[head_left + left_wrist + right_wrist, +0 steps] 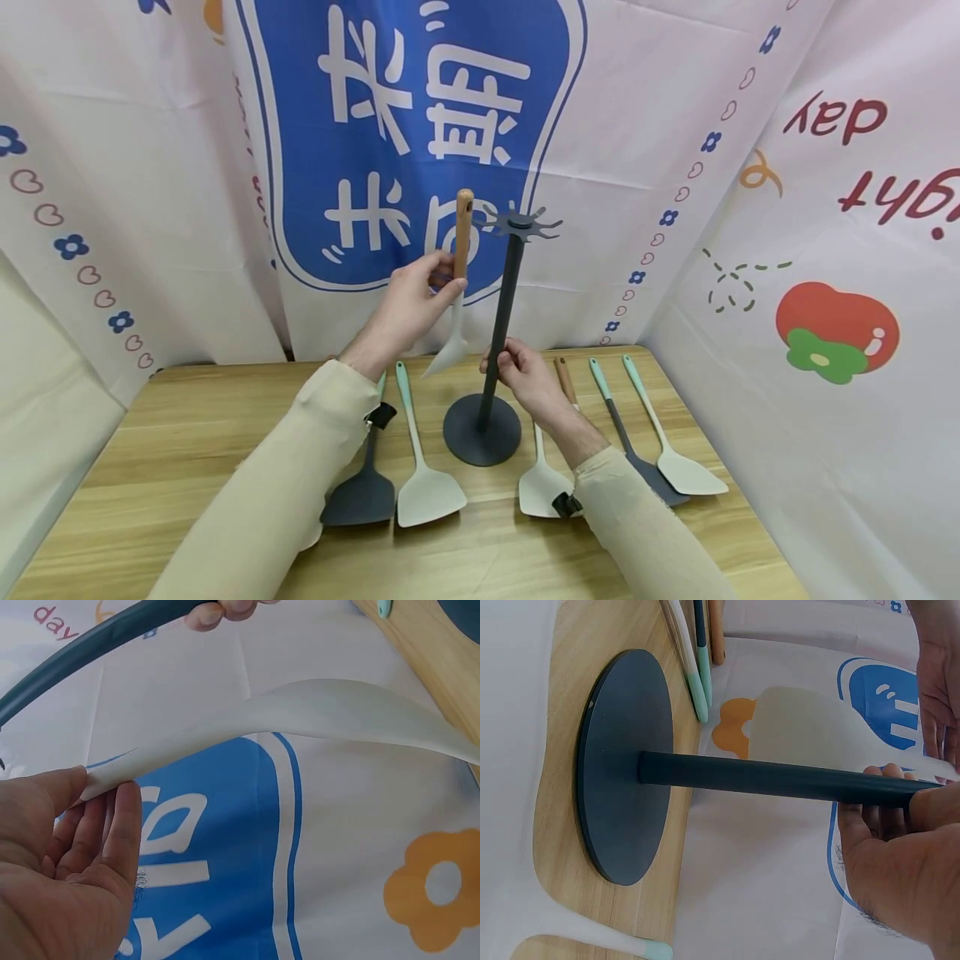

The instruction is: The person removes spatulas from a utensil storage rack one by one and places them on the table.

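A white spatula with a wooden handle (463,225) hangs blade down in my left hand (416,300), its fingers and thumb pinching it where the handle meets the white shaft. Its pale blade (322,712) shows in the left wrist view. Just right of it stands a dark utensil stand (504,321) with a round base (622,772) and a star-shaped crown of hooks (520,223) on top. My right hand (531,383) grips the stand's pole at mid-height. The wooden handle's upper end is beside the crown's left hooks.
Left of the base lie a dark spatula (362,497) and a white one with a mint handle (429,497). Several more lie on the right, including a white spatula (542,485), a dark one (628,446) and a mint-handled white one (686,472). A printed curtain (615,108) hangs behind the wooden table (187,433).
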`<state>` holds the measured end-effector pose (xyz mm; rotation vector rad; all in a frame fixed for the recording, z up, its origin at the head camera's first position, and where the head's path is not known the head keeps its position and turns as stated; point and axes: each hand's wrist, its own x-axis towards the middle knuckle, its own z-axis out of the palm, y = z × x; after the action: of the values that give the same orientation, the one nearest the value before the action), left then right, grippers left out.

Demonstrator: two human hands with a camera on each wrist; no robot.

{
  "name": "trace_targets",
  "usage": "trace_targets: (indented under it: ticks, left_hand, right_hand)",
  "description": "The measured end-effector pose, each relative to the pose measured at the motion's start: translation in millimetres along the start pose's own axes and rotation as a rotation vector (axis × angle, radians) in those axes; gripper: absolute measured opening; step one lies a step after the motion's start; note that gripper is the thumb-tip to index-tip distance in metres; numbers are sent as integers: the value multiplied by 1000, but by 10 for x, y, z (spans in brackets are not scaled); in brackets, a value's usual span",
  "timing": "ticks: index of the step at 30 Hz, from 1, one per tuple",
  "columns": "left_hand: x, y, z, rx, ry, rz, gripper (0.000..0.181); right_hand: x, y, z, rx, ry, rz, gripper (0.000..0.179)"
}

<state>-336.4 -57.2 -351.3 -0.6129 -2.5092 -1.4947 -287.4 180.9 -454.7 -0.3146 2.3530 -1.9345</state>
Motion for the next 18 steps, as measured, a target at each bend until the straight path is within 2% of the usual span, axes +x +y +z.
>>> trace_targets:
  ticks: [8, 18]
  left_hand:
    - [-121, -40, -194, 37, 11, -29, 38]
    - [-349, -95, -471, 89, 40, -56, 42]
  right_hand:
    - [5, 7, 2, -3, 8, 2, 31]
    - [5, 3, 6, 6, 6, 8, 41]
